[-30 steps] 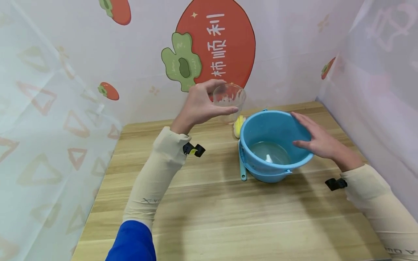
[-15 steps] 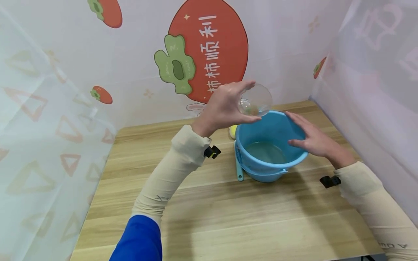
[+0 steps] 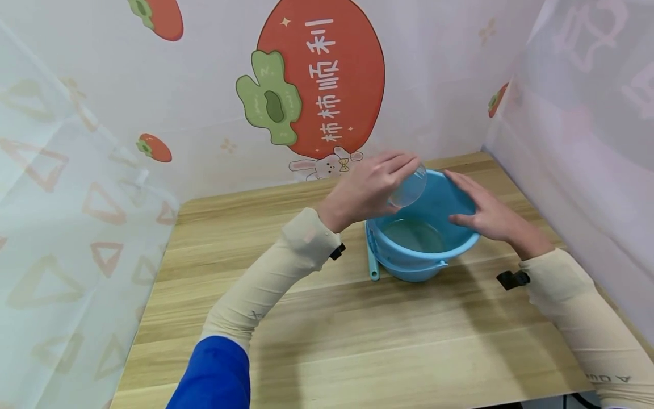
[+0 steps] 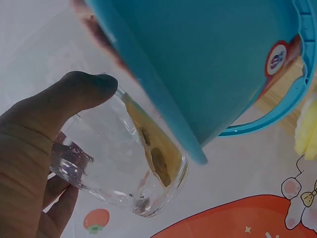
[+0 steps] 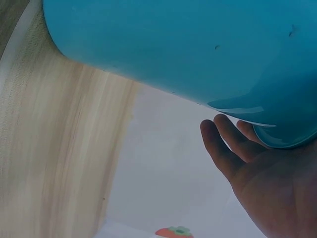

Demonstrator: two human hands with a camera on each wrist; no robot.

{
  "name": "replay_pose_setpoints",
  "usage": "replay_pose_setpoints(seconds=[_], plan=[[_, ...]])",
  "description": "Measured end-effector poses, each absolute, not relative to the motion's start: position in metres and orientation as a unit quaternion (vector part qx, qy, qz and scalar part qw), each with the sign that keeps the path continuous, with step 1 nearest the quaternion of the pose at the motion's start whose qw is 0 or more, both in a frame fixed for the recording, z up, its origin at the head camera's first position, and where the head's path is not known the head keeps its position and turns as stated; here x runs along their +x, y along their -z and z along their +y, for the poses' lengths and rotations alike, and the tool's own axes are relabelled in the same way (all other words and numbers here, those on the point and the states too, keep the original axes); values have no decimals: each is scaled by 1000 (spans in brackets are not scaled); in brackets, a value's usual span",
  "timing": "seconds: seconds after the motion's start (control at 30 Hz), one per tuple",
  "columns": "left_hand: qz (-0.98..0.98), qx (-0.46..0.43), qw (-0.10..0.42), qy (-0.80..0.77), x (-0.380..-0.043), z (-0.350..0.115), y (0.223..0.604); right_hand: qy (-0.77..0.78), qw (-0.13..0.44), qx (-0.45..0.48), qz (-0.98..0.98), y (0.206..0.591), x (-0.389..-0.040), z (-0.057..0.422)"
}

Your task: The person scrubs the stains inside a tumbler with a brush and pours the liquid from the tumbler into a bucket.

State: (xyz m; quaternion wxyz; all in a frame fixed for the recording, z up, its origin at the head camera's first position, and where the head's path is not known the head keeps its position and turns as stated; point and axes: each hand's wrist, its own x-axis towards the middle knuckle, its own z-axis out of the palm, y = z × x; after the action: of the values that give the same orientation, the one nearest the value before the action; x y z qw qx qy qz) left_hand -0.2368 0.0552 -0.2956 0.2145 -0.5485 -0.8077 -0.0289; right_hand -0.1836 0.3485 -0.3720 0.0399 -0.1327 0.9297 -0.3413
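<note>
My left hand (image 3: 368, 190) grips a clear cup (image 3: 411, 187), tipped on its side over the mouth of a blue bucket (image 3: 409, 272). In the left wrist view, amber residue with dark bits (image 4: 156, 148) lies along the cup's wall, close to the bucket's rim. Shallow cloudy water (image 3: 416, 236) covers the bucket's bottom. My right hand (image 3: 487, 210) holds the bucket's right rim, thumb on the inside and fingers outside. From the right wrist, those fingers (image 5: 218, 144) show beside the outer wall.
A light-blue handle (image 3: 374, 270) lies on the wooden table (image 3: 306, 341) along the bucket's left side. A yellow and white soft thing (image 4: 307, 129) shows near the bucket in the left wrist view. Printed fabric (image 3: 204, 102) encloses the table at the back and sides.
My left hand has carried the cup rightward from left of the bucket to over its mouth and turned it over toward the water. My right hand stays at the rim.
</note>
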Motion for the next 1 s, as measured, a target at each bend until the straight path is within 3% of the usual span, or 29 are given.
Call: replay_pose_setpoints(seconds=[0.47, 0.7, 1.0], plan=[[-746, -587, 297, -105, -237, 75, 302, 349, 38, -129, 927, 375, -184, 350], [-734, -589, 288, -180, -236, 78, 300, 355, 37, -126, 926, 373, -184, 350], [-712, -585, 325, -215, -236, 79, 301, 358, 35, -131, 924, 375, -184, 351]])
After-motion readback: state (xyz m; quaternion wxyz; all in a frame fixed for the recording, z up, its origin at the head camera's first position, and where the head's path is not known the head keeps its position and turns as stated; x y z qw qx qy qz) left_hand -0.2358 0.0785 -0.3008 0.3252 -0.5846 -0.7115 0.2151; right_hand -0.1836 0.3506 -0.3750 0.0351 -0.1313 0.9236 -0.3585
